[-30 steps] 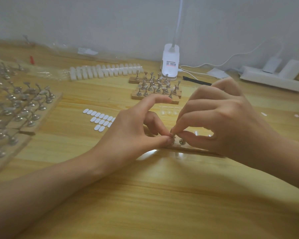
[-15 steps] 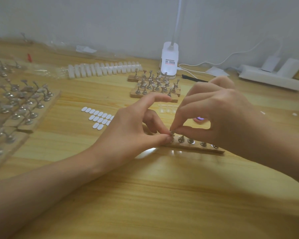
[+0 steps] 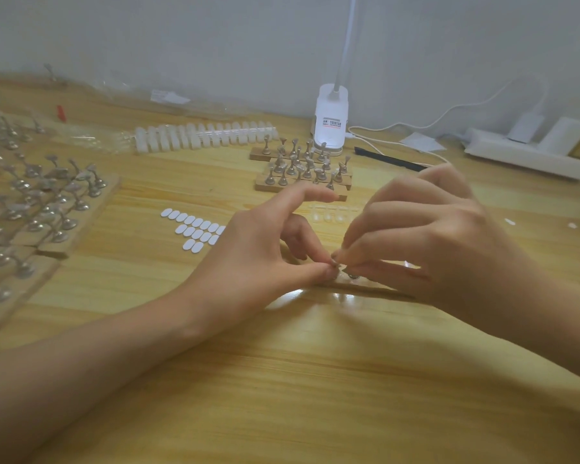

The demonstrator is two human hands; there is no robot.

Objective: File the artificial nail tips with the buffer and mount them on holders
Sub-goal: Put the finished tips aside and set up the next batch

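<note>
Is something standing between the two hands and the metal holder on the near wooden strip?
Nothing visible does. The left hand and the right hand both pinch at the metal holder on the wooden strip. Whether they hold anything more there is too small to tell.

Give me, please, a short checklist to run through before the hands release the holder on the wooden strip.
1. Left hand pinches the holder on the wooden strip: ok.
2. Right hand pinches at the holder's top: ok.
3. Nail tip seated on the holder: cannot tell, fingers hide it.
4. Wooden strip flat on the table: ok.
5. Spare clear nail tips lie just behind the hands: ok.
6. White oval pads lie left of the hands: ok.
</note>
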